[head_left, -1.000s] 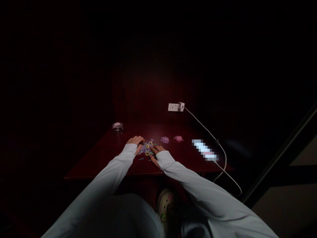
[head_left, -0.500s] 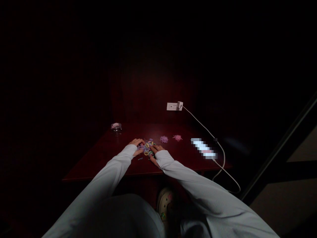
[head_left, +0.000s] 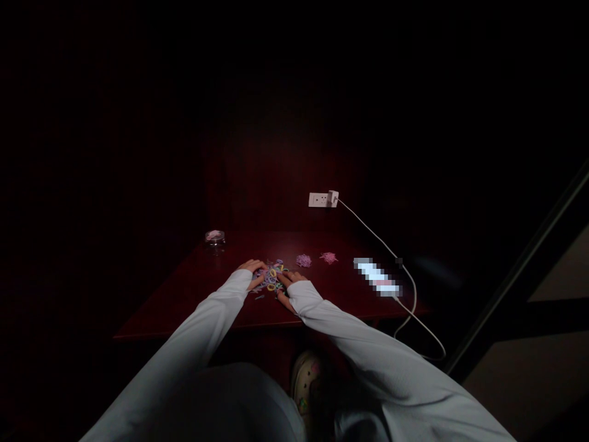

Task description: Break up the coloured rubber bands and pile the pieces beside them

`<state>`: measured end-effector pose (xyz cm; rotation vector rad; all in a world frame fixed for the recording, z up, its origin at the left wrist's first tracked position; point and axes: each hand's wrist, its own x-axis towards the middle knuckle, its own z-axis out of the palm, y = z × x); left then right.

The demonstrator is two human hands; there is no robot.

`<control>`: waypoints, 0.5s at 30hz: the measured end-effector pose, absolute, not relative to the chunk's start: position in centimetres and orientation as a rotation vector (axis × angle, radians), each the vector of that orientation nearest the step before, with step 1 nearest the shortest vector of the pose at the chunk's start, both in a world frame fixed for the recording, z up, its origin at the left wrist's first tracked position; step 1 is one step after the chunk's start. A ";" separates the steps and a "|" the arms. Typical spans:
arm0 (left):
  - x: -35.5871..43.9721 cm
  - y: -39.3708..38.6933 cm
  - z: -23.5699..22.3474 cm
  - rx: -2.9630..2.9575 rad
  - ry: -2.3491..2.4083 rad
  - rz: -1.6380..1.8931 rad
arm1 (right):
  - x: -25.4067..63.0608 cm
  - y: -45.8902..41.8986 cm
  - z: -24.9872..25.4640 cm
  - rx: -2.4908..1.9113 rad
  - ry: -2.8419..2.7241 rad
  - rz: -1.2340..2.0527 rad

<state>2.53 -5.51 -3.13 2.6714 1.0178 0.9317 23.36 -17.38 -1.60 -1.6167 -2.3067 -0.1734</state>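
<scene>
A loose heap of small elastic bands (head_left: pixel 270 277) in purple, yellow and green lies on a dark red wooden table (head_left: pixel 184 304). My left hand (head_left: pixel 251 267) rests on the heap's left side, and my right hand (head_left: pixel 288 286) rests on its lower right side. Both hands are low over the bands, with my fingers curved. The dim light and small size hide whether any fingers pinch a band. Past the heap lie a small purple cluster of bands (head_left: pixel 304 261) and a pink cluster (head_left: pixel 328 258).
A glass jar (head_left: pixel 215 240) holding pink bands stands at the table's far left. A wall socket (head_left: pixel 318 199) feeds a white cable (head_left: pixel 372 236) running past a pixelated object (head_left: pixel 377 277) on the right. A clog (head_left: pixel 307 380) shows below the table.
My hands have shifted only slightly on the heap, and the bands look a little more spread. The whole view has drifted slightly left.
</scene>
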 end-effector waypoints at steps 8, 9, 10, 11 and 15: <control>2.2 -3.8 -3.6 2.615 1.005 1.020 | 23.7 -16.8 -2.5 -1.500 -2.292 -0.246; 2.2 -3.7 -3.6 2.606 1.000 1.039 | 23.7 -16.7 -2.6 -1.470 -2.293 -0.258; 2.2 -3.6 -3.7 2.596 0.997 1.055 | 23.8 -16.5 -2.8 -1.436 -2.296 -0.271; 2.2 -3.5 -3.7 2.585 0.997 1.069 | 23.8 -16.4 -3.0 -1.396 -2.297 -0.285; 2.6 -3.5 -3.9 2.541 1.001 1.133 | 23.9 -16.0 -3.5 -1.234 -2.278 -0.329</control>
